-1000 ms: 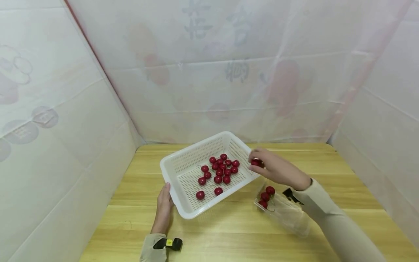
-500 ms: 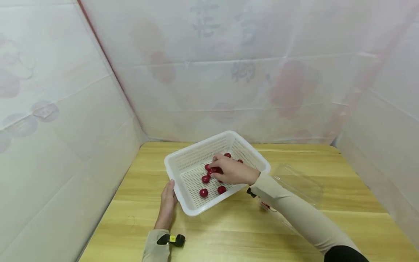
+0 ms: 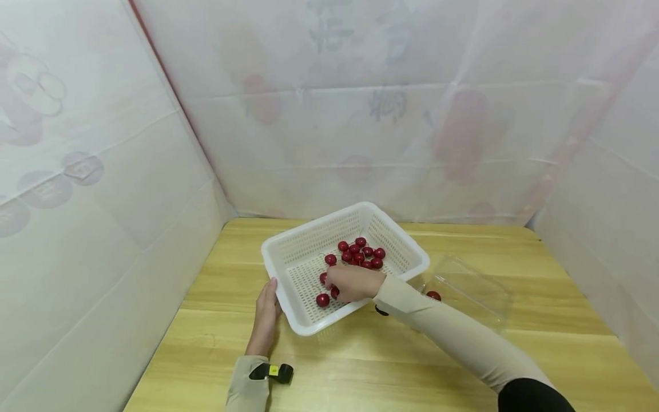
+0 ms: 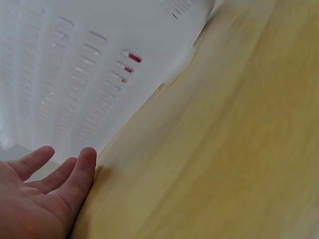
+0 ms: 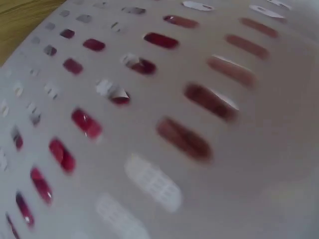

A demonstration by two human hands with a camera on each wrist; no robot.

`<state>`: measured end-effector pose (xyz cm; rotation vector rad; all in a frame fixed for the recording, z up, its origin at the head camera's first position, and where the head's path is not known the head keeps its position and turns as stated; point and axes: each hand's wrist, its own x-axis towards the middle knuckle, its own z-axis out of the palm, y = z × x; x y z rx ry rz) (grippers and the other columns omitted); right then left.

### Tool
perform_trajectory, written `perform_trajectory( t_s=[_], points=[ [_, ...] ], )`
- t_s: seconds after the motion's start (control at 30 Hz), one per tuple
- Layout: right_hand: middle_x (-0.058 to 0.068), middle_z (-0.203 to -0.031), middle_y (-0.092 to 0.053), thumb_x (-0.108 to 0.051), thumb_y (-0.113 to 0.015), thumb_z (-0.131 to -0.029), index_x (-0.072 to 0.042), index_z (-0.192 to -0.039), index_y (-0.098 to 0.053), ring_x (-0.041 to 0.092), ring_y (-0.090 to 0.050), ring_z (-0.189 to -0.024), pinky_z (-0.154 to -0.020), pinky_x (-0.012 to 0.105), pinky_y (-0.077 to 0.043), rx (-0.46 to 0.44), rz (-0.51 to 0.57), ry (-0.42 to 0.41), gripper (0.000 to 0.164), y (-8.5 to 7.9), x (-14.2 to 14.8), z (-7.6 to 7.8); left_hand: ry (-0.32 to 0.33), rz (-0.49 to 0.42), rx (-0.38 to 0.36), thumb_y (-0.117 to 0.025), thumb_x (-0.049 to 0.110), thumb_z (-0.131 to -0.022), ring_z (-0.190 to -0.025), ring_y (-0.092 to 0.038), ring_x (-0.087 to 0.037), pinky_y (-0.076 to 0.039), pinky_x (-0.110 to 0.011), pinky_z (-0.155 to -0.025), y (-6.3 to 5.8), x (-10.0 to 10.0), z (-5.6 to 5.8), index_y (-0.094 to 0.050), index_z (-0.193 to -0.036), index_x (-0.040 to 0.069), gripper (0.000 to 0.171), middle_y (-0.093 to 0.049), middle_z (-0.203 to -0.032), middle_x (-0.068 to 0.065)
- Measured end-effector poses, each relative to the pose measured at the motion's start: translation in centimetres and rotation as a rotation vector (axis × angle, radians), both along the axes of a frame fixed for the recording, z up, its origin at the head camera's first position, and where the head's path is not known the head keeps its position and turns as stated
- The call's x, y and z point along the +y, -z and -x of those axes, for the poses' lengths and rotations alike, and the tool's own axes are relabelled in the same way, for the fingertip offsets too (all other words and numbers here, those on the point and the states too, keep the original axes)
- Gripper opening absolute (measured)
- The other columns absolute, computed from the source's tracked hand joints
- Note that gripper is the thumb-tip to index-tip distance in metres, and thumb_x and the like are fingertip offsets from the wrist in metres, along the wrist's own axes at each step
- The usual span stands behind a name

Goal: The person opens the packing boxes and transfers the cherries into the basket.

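Observation:
A white slotted plastic basket [image 3: 288, 315] stands on the wooden table with many red cherries [image 3: 358, 257] in it. My left hand [image 3: 265, 317] grips its left end, thumb on the rim; in the left wrist view the fingers [image 4: 82, 172] lie low beside the slotted wall. My right hand [image 3: 355, 283] reaches over the front rim into the basket, fingers curled down around a cherry [image 3: 334, 293]. Another cherry [image 3: 322, 300] lies just left of it. The right wrist view shows red fruit [image 5: 87, 123] through the slots of the basket wall, with that hand mostly hidden.
A clear plastic clamshell box [image 3: 471, 292] lies open right of the basket, partly under the right forearm. One cherry [image 3: 433, 296] shows there beside the sleeve. Printed white sheets [image 3: 360, 143] wall in the table [image 3: 195, 326] at the back and both sides.
My right hand has carried a cherry leftward from beside the clear box into the basket, then lowered toward its front part. The left hand keeps its place on the basket's end.

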<state>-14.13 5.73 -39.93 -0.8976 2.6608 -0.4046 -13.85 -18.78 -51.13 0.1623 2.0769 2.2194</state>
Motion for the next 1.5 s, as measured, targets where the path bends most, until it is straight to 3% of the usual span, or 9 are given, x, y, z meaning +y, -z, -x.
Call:
perform_trajectory(
  t_s=[0.17, 0.43, 0.57, 0.67, 0.83, 0.97, 1.17, 1.5],
  points=[
    [0.001, -0.088, -0.068, 0.01, -0.07, -0.083, -0.007, -0.091, -0.082, 0.01, -0.048, -0.073, -0.062, 0.018, -0.038, -0.039, -0.013, 0.044, 0.022, 0.6, -0.2, 0.4, 0.005, -0.012, 0.001, -0.03, 0.061, -0.109, -0.132, -0.061, -0.03, -0.056, -0.02, -0.098, 0.0, 0.2, 0.2, -0.042, -0.156, 0.012, 0.069, -0.056, -0.148, -0.02],
    [0.001, -0.107, -0.075, -0.005, -0.084, -0.084, -0.009, -0.107, -0.079, 0.011, -0.06, -0.091, -0.079, 0.023, -0.054, -0.092, -0.029, 0.141, 0.024, 1.5, 0.4, 0.6, 0.019, -0.034, 0.008, -0.029, 0.057, -0.111, -0.131, -0.061, -0.031, -0.056, -0.021, -0.098, 0.2, 1.0, 0.3, -0.042, -0.155, 0.009, 0.067, -0.055, -0.148, -0.023],
    [0.007, -0.121, -0.076, -0.01, -0.08, -0.089, -0.007, -0.118, -0.077, 0.012, -0.067, -0.097, -0.086, 0.029, -0.059, -0.064, 0.039, 0.169, 0.029, 0.3, 1.9, 0.2, 0.029, -0.049, -0.017, -0.032, 0.061, -0.109, -0.133, -0.06, -0.032, -0.057, -0.022, -0.098, 0.1, 1.4, 0.4, -0.044, -0.155, 0.012, 0.068, -0.056, -0.148, -0.021],
    [0.01, -0.119, -0.075, -0.012, -0.073, -0.094, -0.007, -0.118, -0.075, 0.017, -0.069, -0.096, -0.085, 0.033, -0.061, 0.034, 0.132, 0.186, 0.025, -1.6, 4.0, -0.6, 0.048, -0.057, -0.014, -0.032, 0.061, -0.109, -0.133, -0.06, -0.034, -0.057, -0.024, -0.098, -0.2, 1.4, 0.5, -0.043, -0.155, 0.012, 0.068, -0.056, -0.148, -0.021],
    [0.004, -0.112, -0.075, -0.018, -0.068, -0.1, -0.01, -0.116, -0.073, 0.018, -0.07, -0.1, -0.089, 0.037, -0.061, 0.236, 0.261, 0.244, 0.019, -4.3, 8.9, -3.4, 0.05, -0.037, 0.025, -0.03, 0.057, -0.11, -0.131, -0.061, -0.034, -0.057, -0.023, -0.098, -0.7, 1.0, 0.7, -0.042, -0.155, 0.008, 0.067, -0.055, -0.146, -0.024],
    [-0.001, -0.108, -0.074, -0.019, -0.065, -0.103, -0.011, -0.118, -0.073, 0.011, -0.068, -0.096, -0.082, 0.03, -0.06, 0.287, 0.334, 0.334, 0.019, -4.4, 12.7, -6.4, 0.034, -0.024, 0.018, -0.03, 0.059, -0.11, -0.13, -0.063, -0.029, -0.057, -0.022, -0.099, -0.9, 0.4, 0.8, -0.042, -0.155, 0.011, 0.068, -0.056, -0.147, -0.021],
    [-0.005, -0.101, -0.073, -0.02, -0.064, -0.104, -0.012, -0.117, -0.074, 0.005, -0.065, -0.088, -0.071, 0.022, -0.058, 0.222, 0.331, 0.504, 0.018, -2.1, 16.7, -10.8, 0.009, -0.01, -0.003, -0.029, 0.06, -0.109, -0.125, -0.064, -0.018, -0.056, -0.02, -0.098, -1.1, -0.3, 0.6, -0.043, -0.156, 0.013, 0.067, -0.056, -0.147, -0.018],
    [0.001, -0.107, -0.074, -0.018, -0.071, -0.098, -0.009, -0.116, -0.073, -0.004, -0.059, -0.082, -0.067, 0.021, -0.054, 0.213, 0.222, 0.523, 0.02, 3.1, 19.3, -15.8, 0.009, -0.004, -0.019, -0.027, 0.06, -0.11, -0.127, -0.063, -0.014, -0.055, -0.02, -0.1, 0.0, -0.3, -0.1, -0.042, -0.156, 0.015, 0.067, -0.055, -0.148, -0.018]
  ],
)
